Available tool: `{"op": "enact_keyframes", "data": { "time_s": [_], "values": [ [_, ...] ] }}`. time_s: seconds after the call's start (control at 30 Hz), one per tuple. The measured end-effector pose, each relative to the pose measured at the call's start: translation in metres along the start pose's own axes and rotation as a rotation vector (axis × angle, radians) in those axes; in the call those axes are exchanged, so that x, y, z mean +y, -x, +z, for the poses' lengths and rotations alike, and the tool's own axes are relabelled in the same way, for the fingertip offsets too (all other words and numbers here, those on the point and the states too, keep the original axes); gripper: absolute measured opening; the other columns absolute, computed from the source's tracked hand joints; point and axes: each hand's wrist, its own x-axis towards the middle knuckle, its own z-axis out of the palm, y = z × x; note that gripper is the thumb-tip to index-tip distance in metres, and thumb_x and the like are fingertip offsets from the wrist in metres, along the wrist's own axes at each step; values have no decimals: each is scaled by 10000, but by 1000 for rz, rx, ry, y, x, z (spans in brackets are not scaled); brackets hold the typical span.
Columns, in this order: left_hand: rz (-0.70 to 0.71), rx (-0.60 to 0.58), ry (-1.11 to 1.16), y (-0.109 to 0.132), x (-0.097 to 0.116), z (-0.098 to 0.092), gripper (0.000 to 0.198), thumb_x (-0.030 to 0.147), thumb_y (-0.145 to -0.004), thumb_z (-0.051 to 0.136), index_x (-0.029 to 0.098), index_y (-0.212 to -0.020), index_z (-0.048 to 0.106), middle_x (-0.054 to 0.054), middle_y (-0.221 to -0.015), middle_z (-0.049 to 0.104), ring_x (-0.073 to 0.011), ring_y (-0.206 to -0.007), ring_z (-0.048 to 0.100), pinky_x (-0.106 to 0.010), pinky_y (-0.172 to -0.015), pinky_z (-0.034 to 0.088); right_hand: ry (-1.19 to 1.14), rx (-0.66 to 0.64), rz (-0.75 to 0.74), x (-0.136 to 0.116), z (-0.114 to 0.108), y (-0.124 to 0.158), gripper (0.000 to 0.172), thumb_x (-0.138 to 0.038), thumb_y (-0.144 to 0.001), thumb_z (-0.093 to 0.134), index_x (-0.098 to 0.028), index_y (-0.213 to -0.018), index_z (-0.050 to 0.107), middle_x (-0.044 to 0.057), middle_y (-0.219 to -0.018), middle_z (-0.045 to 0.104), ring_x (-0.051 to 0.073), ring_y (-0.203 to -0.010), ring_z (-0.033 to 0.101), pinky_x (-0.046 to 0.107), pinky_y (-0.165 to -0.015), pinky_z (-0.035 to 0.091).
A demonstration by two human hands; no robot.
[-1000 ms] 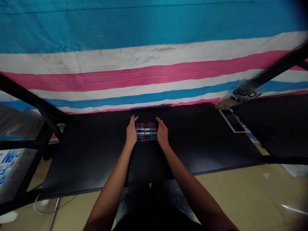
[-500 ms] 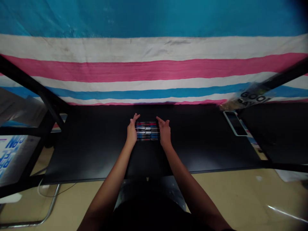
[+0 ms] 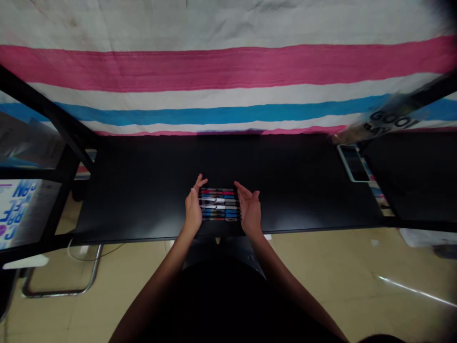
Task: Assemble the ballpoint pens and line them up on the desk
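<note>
A neat block of several marker pens (image 3: 219,204) lies side by side on the black desktop (image 3: 143,190), their caps and barrels showing red, white, blue and black. My left hand (image 3: 193,208) stands at the block's left end, palm turned inward and fingers apart. My right hand (image 3: 249,208) mirrors it at the right end, fingers spread. Each hand is right beside the pens, but I cannot tell whether they touch. Neither hand holds anything.
A phone (image 3: 353,163) lies near the desk's far right corner, below a plastic bag printed "GOOD" (image 3: 389,120). Black metal frame bars (image 3: 46,102) flank the desk. A striped tarp (image 3: 228,71) hangs behind it. A printed board (image 3: 21,214) stands at left.
The view has tipped, so the desk sits higher in the frame and less blue tarp shows. My hands stay at the pens' ends, and the pens have not shifted.
</note>
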Motion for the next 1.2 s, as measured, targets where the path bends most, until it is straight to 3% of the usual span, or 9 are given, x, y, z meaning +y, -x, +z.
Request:
{"op": "enact_keyframes", "data": {
  "time_s": [0.2, 0.4, 0.6, 0.8, 1.2],
  "values": [
    [50, 36, -37, 13, 9, 4, 557, 555, -1077, 270, 216, -1159, 706, -104, -1506, 570, -263, -1422, 511, -480, -1209, 365, 130, -6, -46, -6, 0, 11, 599, -614, -1048, 295, -226, -1232, 713, 113, -1388, 671, 259, -1435, 508, 537, -1219, 353],
    [101, 63, -231, 15, 12, 5, 485, 500, -1085, 315, 191, -1104, 689, -123, -1389, 660, -246, -1319, 606, -430, -1143, 436, 392, 59, -120, -18, 9, 9, 488, -505, -1056, 353, -215, -1054, 745, 123, -1207, 739, 264, -1214, 663, 491, -1122, 452],
    [82, 84, -168, 15, 7, 3, 483, 498, -1089, 300, 187, -1098, 669, -131, -1366, 669, -239, -1311, 610, -443, -1137, 451, 464, 2, -172, -17, 7, 12, 446, -482, -1055, 362, -229, -1122, 723, 124, -1292, 699, 277, -1281, 613, 529, -1143, 415],
    [43, 84, -161, 16, 6, 3, 534, 559, -1076, 282, 195, -1090, 673, -141, -1373, 659, -253, -1319, 604, -459, -1136, 454, 429, -5, -200, -19, 5, 13, 437, -456, -1066, 352, -234, -1115, 726, 129, -1276, 706, 272, -1288, 610, 526, -1143, 412],
    [85, 147, 135, 15, 0, 7, 447, 508, -1078, 365, 189, -1038, 677, -129, -1262, 702, -249, -1263, 632, -479, -1145, 436, 272, 90, -199, -12, 3, 14, 419, -454, -1062, 388, -241, -1051, 748, 95, -1187, 737, 262, -1229, 652, 530, -1121, 445]
  ]
}}
